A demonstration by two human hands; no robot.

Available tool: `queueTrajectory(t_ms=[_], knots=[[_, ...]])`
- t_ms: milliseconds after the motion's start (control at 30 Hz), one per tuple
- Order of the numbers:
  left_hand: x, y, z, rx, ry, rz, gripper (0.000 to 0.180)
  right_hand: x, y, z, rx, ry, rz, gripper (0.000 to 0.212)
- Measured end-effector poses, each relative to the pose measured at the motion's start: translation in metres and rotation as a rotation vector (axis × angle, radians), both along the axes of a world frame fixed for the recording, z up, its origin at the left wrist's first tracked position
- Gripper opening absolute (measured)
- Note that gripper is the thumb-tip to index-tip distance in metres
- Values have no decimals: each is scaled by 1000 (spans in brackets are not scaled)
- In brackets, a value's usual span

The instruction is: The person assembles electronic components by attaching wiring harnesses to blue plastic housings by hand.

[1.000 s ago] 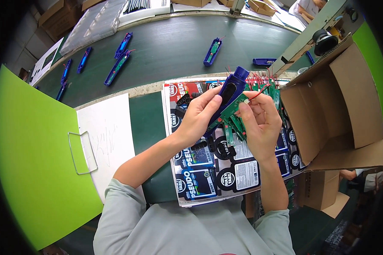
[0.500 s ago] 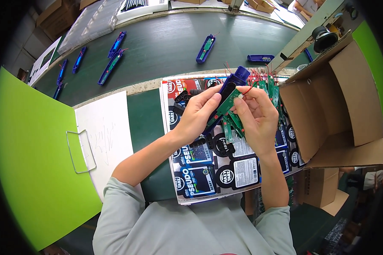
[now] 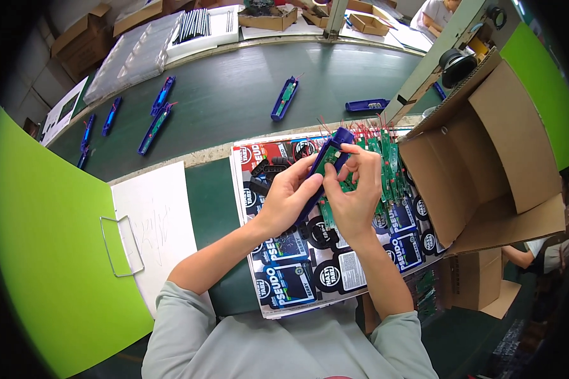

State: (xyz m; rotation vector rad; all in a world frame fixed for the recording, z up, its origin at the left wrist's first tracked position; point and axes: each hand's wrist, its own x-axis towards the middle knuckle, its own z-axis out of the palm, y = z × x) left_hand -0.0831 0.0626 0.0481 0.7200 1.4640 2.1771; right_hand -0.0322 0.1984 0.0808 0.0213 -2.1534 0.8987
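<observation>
My left hand (image 3: 289, 192) is wrapped round a long blue plastic housing (image 3: 343, 135), held tilted above a printed sheet. A green circuit board (image 3: 326, 162) lies inside the housing's channel. My right hand (image 3: 356, 192) has its thumb and forefinger on the board and the housing's edge near the upper end. Whether the right fingers pinch the board or only press on it, I cannot tell. Beyond and beside the right hand, several green circuit boards with red wires (image 3: 385, 161) lie in a pile. Black oval parts (image 3: 263, 170) lie left of the housing.
On the green belt (image 3: 221, 95) beyond lie several blue housings, one with a board (image 3: 284, 99). An open cardboard box (image 3: 487, 170) stands to the right. At the left are a lime-green panel (image 3: 50, 234) and white paper (image 3: 152, 227). Another person (image 3: 431, 19) sits far off.
The board, tilted out over the housing before, now sits down in its channel. My right hand has moved left and closer to the housing. The view has shifted slightly.
</observation>
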Motion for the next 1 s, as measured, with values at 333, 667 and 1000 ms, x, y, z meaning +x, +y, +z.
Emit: queueTrajectory(t_ms=[333,667,1000], knots=[[5,3,1,-36,120,58,42,-3,-2,-2,-346,-80,79,57],[-60,-37,31,55,35,376,31,-4,-4,-33,30,-274,251,15],[-87,-42,12,-17,-19,432,30,-13,-44,-68,731,-246,277,8]])
